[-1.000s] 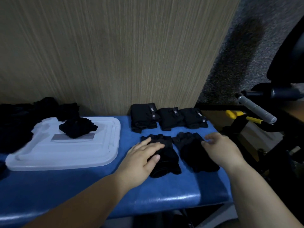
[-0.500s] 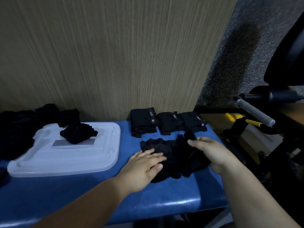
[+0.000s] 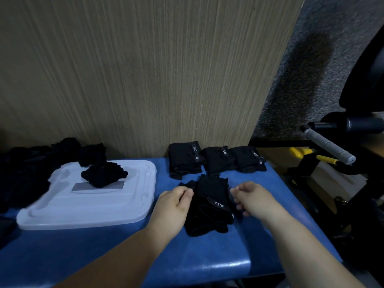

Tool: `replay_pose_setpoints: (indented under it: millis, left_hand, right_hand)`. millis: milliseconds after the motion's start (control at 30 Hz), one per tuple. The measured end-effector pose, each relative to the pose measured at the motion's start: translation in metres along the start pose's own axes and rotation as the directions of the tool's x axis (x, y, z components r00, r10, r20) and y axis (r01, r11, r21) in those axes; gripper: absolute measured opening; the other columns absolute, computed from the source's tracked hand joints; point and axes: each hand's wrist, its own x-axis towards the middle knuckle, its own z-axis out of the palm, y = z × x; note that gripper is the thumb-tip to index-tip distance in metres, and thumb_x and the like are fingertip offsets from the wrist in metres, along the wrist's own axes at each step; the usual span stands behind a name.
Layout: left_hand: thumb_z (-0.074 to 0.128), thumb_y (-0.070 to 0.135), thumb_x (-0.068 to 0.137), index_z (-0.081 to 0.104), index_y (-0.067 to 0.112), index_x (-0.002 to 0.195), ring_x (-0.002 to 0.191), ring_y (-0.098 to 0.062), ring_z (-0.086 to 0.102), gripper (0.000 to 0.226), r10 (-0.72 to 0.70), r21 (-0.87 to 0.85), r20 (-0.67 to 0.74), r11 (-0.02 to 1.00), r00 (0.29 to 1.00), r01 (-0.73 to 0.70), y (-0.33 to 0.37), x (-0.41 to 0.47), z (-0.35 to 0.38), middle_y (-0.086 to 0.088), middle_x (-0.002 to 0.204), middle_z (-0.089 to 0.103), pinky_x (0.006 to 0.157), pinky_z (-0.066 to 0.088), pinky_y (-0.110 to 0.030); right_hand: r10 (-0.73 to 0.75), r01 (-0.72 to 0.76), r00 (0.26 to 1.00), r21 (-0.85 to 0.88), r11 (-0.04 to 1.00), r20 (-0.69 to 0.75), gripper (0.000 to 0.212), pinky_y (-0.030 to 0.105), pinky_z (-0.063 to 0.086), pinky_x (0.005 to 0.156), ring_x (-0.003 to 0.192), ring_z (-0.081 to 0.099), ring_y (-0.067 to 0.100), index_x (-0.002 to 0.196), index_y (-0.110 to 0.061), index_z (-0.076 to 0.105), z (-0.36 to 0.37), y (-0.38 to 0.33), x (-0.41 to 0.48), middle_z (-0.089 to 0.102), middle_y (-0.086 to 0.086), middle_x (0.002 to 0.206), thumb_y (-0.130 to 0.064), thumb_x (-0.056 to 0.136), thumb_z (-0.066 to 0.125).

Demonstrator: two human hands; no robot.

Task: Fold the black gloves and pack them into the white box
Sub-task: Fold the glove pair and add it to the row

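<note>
At far left, a heap of black gloves (image 3: 25, 173) lies on the blue surface (image 3: 207, 256). Beside it, a white box lid (image 3: 83, 210) carries one crumpled glove (image 3: 104, 173). Your left hand (image 3: 174, 204) and right hand (image 3: 253, 198), fingers curled, each pinch an edge of the stacked gloves (image 3: 209, 206) between them. Behind those, three folded gloves (image 3: 216, 159) sit in a row against the wooden wall (image 3: 145, 80).
</note>
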Motion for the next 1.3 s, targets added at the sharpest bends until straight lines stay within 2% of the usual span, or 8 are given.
replay_pose_setpoints:
  millis: [233,467,633,833,967,1033,1100,1300]
  left_hand:
    - [0.056,0.057,0.086,0.048,0.034,0.109,0.088,-0.004,0.060,0.033,-0.153,0.044,0.087,0.988,0.984,0.149,0.022,0.014,0.003,0.013,0.098,0.063,0.072,0.046,-0.023]
    - [0.073,0.022,0.078,0.045,0.034,0.116,0.072,-0.008,0.067,0.049,-0.138,-0.199,0.089,0.968,0.986,0.154,0.025,0.015,0.011,0.004,0.084,0.068,0.069,0.055,-0.028]
    - [0.066,-0.004,0.082,0.051,0.029,0.114,0.075,-0.011,0.068,0.048,-0.114,-0.465,0.104,0.873,0.988,0.150,0.027,0.007,0.007,-0.001,0.092,0.069,0.069,0.056,-0.026]
    - [0.072,0.018,0.070,0.068,0.046,0.096,0.089,-0.037,0.067,0.038,-0.129,-0.451,0.169,0.871,0.977,0.193,0.019,-0.003,0.001,-0.028,0.100,0.065,0.087,0.055,-0.044]
    - [0.073,0.026,0.080,0.065,0.041,0.104,0.088,-0.023,0.069,0.029,-0.147,-0.457,0.111,0.871,0.983,0.182,0.014,-0.008,0.001,-0.014,0.098,0.069,0.085,0.055,-0.028]
    - [0.068,0.029,0.085,0.063,0.038,0.108,0.073,-0.008,0.062,0.025,-0.132,-0.320,0.049,0.937,0.990,0.141,0.012,-0.009,0.000,0.003,0.089,0.062,0.067,0.047,-0.009]
    - [0.064,0.029,0.089,0.059,0.037,0.113,0.063,-0.003,0.051,0.026,-0.102,-0.120,-0.005,0.988,0.995,0.101,0.009,-0.009,-0.001,0.009,0.089,0.051,0.057,0.039,-0.007]
    - [0.062,0.030,0.090,0.054,0.027,0.128,0.084,-0.005,0.050,0.038,-0.022,0.187,0.038,0.982,0.999,0.014,0.002,-0.004,0.002,0.009,0.124,0.042,0.077,0.042,-0.014]
  right_hand:
    - [0.046,-0.047,0.999,-0.263,0.964,-0.009,0.041,0.027,0.048,0.063,0.079,0.061,0.015,0.113,-0.021,0.052,0.014,-0.002,-0.002,0.062,0.000,0.095,-0.051,0.087,0.061]
    - [0.101,-0.097,0.995,0.221,0.970,-0.007,0.062,0.028,0.052,0.063,0.086,0.068,0.022,0.126,-0.020,0.047,0.015,-0.007,-0.002,0.064,0.007,0.109,-0.025,0.074,0.081]
    - [0.120,-0.212,0.972,0.535,0.818,0.202,0.041,0.039,0.058,0.076,0.090,0.071,0.030,0.112,0.002,0.063,0.013,-0.010,0.001,0.073,0.017,0.100,-0.023,0.083,0.073]
    - [0.045,-0.156,0.977,0.547,0.823,0.209,0.019,0.035,0.056,0.063,0.078,0.071,0.026,0.103,0.000,0.062,0.022,-0.012,-0.002,0.073,0.015,0.090,-0.014,0.090,0.064]
    - [-0.026,-0.021,0.995,0.442,0.897,0.101,0.007,0.030,0.048,0.050,0.064,0.064,0.020,0.096,-0.012,0.055,0.029,-0.015,-0.002,0.069,0.008,0.079,-0.015,0.093,0.061]
    - [-0.044,0.030,0.998,0.318,0.948,0.037,0.014,0.027,0.043,0.048,0.059,0.058,0.018,0.100,-0.016,0.051,0.033,-0.014,0.000,0.067,0.007,0.082,-0.019,0.092,0.063]
    - [-0.068,0.072,0.997,0.135,0.988,-0.032,0.019,0.025,0.042,0.049,0.055,0.053,0.014,0.099,-0.021,0.049,0.036,-0.010,0.002,0.062,0.001,0.076,-0.022,0.090,0.065]
    - [-0.156,0.141,0.985,-0.182,0.973,-0.069,0.017,0.027,0.042,0.052,0.053,0.050,0.013,0.098,-0.027,0.044,0.040,-0.003,0.003,0.050,0.000,0.058,-0.021,0.092,0.059]
